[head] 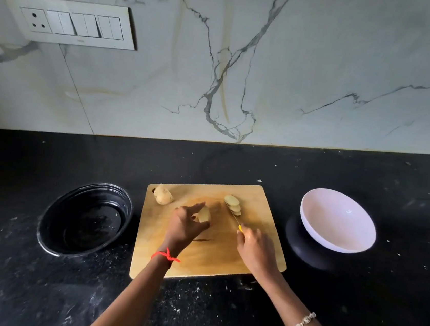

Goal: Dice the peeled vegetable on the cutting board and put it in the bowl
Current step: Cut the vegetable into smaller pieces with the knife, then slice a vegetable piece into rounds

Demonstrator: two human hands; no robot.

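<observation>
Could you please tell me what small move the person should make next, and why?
Probably the right hand should bring the knife left to the potato piece that the left hand holds and start slicing it: the blade lies by the finished slices, that piece looks unsliced, and the white bowl holds nothing.

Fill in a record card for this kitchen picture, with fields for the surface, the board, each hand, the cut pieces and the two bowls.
surface: dark speckled counter
board: wooden cutting board, between the two bowls
left hand: left hand holds a potato piece over the board
right hand: right hand grips a yellow-handled knife, blade beside the slices
cut pieces: fanned slices at the board's far right
uncut: potato chunk at the far left corner
right bowl: white bowl, empty
left bowl: black bowl, no potato in it
</observation>
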